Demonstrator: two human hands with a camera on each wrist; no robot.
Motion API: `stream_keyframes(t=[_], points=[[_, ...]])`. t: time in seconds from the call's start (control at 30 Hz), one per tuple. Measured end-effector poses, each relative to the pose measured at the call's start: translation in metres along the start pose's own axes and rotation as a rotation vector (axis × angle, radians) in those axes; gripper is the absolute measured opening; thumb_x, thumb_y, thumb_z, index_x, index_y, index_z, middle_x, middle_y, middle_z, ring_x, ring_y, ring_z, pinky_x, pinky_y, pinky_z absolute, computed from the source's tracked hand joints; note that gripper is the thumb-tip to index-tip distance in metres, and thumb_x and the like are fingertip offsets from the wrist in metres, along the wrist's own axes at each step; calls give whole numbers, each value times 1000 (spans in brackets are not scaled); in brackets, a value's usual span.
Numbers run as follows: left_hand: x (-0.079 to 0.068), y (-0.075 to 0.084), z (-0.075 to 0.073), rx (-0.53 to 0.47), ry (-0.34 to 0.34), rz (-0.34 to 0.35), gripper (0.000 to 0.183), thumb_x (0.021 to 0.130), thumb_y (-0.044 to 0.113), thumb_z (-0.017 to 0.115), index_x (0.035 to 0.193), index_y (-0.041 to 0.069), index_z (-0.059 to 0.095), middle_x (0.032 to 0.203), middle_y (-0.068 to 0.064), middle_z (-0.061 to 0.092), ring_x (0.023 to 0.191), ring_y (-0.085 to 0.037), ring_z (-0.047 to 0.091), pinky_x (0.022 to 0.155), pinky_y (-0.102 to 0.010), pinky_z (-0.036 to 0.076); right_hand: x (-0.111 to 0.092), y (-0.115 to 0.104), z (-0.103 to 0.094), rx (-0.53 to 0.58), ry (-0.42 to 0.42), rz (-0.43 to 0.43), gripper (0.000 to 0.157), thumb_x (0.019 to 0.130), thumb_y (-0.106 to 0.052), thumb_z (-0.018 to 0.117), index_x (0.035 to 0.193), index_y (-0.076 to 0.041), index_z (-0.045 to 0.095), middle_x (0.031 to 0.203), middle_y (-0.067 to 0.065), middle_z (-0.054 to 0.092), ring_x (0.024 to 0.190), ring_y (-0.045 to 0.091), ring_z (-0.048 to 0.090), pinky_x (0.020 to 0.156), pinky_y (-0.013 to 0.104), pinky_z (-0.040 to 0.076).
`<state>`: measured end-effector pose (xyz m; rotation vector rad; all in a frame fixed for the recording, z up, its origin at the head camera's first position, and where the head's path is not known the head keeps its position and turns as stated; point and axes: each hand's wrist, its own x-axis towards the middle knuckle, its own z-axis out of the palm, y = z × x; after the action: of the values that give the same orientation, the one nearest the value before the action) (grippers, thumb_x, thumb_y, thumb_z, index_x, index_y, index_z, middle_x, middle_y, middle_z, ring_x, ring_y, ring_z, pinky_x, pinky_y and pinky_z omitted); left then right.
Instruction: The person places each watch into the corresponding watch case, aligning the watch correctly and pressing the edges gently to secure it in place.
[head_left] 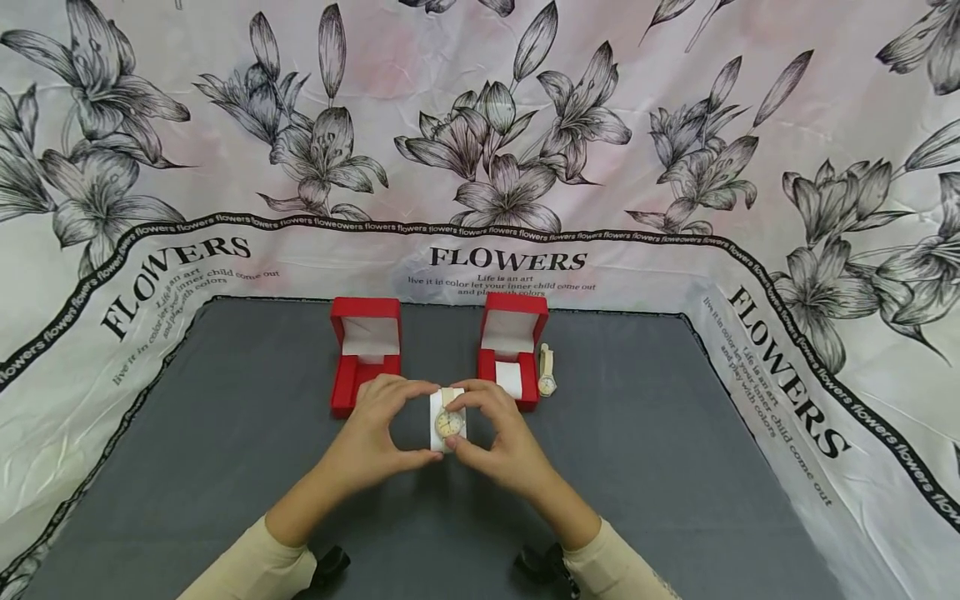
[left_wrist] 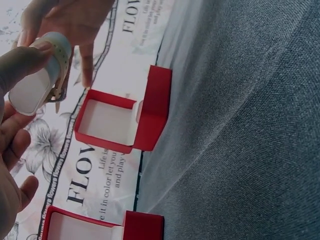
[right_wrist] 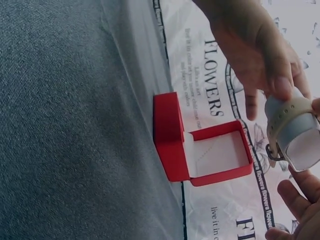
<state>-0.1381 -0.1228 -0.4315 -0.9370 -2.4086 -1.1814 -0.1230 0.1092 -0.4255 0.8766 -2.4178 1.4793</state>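
Observation:
A wristwatch (head_left: 450,424) with a pale strap and round face is wrapped around a white cushion (head_left: 436,421), held above the table between both hands. My left hand (head_left: 366,433) pinches the cushion's left side by its ends, thumb near and index finger far. From the other side, my right hand (head_left: 512,440) holds the watch and cushion with thumb and fingers. The strap's buckle (right_wrist: 273,151) hangs at the cushion's underside in the right wrist view. Just beyond the left hand stands an open red box (head_left: 343,390), its inside partly hidden by that hand.
Another open red box (head_left: 529,400) stands to the right, a white cushion (head_left: 508,380) inside it. Against its right side lies a second pale watch (head_left: 547,372). Grey cloth (head_left: 637,433) covers the table, bordered by a flower-printed cloth (head_left: 510,183).

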Motion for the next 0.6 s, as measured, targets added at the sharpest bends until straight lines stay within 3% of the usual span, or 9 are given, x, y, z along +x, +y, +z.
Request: stream_keyframes(t=[0.27, 0.5, 0.6], points=[[-5, -3, 6, -20, 4, 15, 83, 65, 26, 99, 137, 21, 58, 131, 5, 62, 119, -14, 51, 102, -48, 34, -4, 1, 6, -45, 45, -6, 36, 88, -13, 76, 119, -24, 62, 138, 0, 57, 130, 20, 47, 104, 52, 43], [-7, -2, 9, -6, 26, 13, 82, 63, 26, 100, 134, 19, 60, 126, 3, 62, 117, -15, 51, 101, -51, 31, 0, 6, -3, -35, -34, -46, 37, 90, -17, 78, 122, -22, 61, 135, 0, 59, 126, 18, 52, 106, 40, 46], [-4, -1, 7, -10, -8, -13, 81, 65, 28, 99, 135, 20, 59, 126, 3, 62, 119, -14, 51, 102, -50, 31, 3, 9, -11, -54, -82, -47, 49, 88, -22, 81, 131, -21, 58, 137, -1, 58, 126, 18, 52, 106, 39, 46]])
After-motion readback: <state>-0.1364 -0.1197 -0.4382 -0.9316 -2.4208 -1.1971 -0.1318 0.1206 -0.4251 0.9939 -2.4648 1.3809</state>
